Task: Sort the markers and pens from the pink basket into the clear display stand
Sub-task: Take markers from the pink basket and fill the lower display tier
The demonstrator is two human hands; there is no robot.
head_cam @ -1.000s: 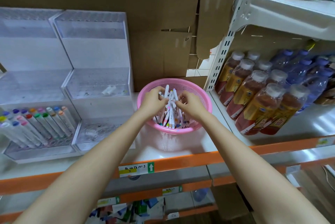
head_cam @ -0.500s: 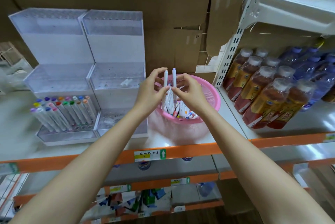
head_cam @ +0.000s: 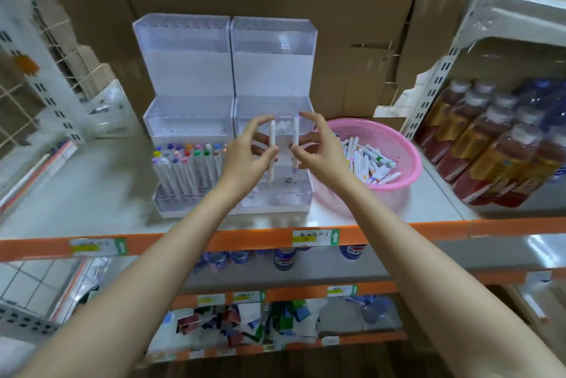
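Grip: we are pinching a slim white plastic marker [head_cam: 272,144] in our left hand [head_cam: 246,160], its twin [head_cam: 296,141] in our right hand [head_cam: 320,154], both upright over the clear tiered acrylic display stand [head_cam: 275,198].

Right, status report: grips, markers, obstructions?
Left grip holds one marker upright; right grip holds second marker. Both at clear stand's front tier. Nothing between.

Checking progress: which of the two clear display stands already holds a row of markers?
The left display stand: coloured-cap markers stand in its lowest tier; the right display stand has no such row.
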